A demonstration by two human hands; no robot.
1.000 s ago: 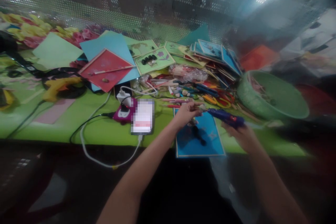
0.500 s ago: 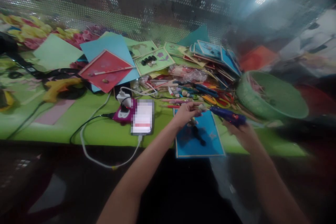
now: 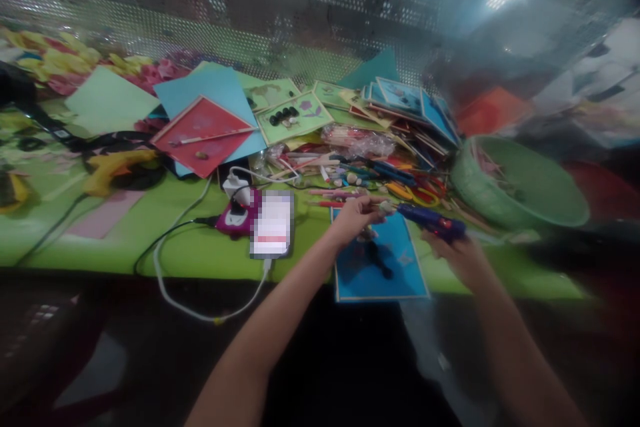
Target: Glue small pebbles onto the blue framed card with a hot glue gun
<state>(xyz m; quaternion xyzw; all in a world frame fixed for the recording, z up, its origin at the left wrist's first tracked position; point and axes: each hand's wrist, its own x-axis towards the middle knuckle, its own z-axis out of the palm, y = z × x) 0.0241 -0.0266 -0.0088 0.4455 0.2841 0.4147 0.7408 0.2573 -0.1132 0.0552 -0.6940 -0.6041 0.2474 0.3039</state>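
Head view: my left fingers (image 3: 371,201) pinch a small, pale, pebble-like piece (image 3: 385,207) above a blue, pale-edged rectangular board (image 3: 391,239); my right fingers (image 3: 435,244) grip a dark-blue pistol-shaped glue gun (image 3: 434,221), nozzle just beside the piece.

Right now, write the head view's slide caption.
Left hand pinches small pale piece; right hand holds dark-blue glue gun.

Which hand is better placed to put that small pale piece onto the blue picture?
Probably the left hand: it pinches the pale piece over the far part of the blue picture. The right hand is occupied, gripping the glue gun.
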